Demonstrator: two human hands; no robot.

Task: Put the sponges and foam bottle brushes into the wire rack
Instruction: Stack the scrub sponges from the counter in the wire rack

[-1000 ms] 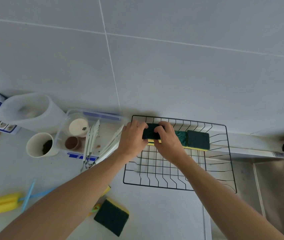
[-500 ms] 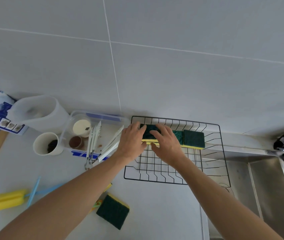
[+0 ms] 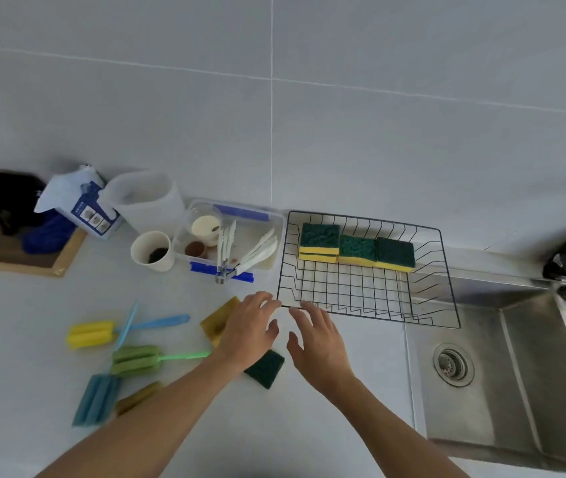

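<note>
Green-topped sponges point(image 3: 357, 250), four racked, two loose, three foam brushes point(image 3: 135, 358)

wire rack point(image 3: 368, 298): black, on the counter against the wall, beside the sink. along its far side lie green-topped yellow sponges in a row: a stack of two point(image 3: 319, 243) at left, then two singles point(image 3: 357, 250) point(image 3: 395, 254). on the counter: one sponge point(image 3: 265, 369) green side up, one yellowish sponge point(image 3: 215, 322), partly hidden. foam bottle brushes lie flat: yellow point(image 3: 90, 333), green point(image 3: 135, 359), blue point(image 3: 97, 400).
</note>
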